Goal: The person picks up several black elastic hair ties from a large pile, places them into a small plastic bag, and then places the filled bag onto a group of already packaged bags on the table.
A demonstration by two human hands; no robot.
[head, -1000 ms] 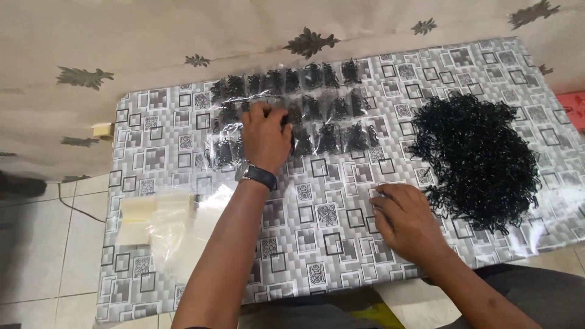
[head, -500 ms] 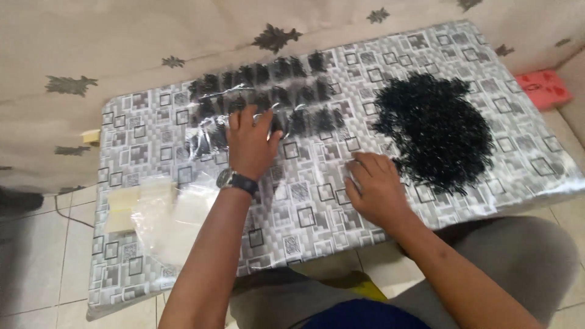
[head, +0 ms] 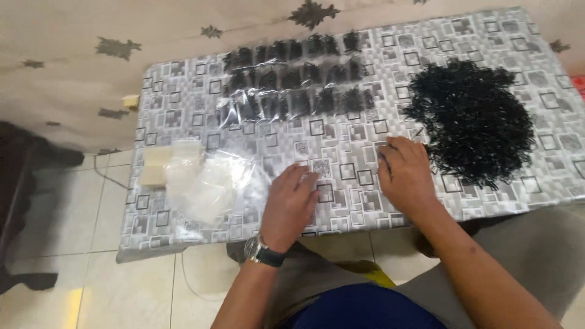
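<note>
we sat at a low table (head: 183, 109) covered in a grey, square-patterned cloth, the largest thing in view, set against a beige wall with dark leaf motifs. on its right side lay a broad heap of small black pieces (head: 472, 119), too fine for us to tell what they were. across the far middle ran three rows of filled clear packets (head: 295, 79), each showing a dark clump, laid touching one another. nearer the left edge sat a loose stack of empty clear bags (head: 204, 180).

our right hand (head: 405, 173) rested palm down on the cloth just beside the heap, fingers slightly spread and gripping nothing we could see, though its fingertips were turned away from us. our left hand (head: 291, 204), a watch (head: 261, 251) on its wrist, lay flat near the empty bags with fingers loosely apart, also empty.

in our judgement, bagging went best by drawing a small, even pinch from the heap's near edge while the other hand held one bag's mouth open, keeping the pile from scattering.
</note>
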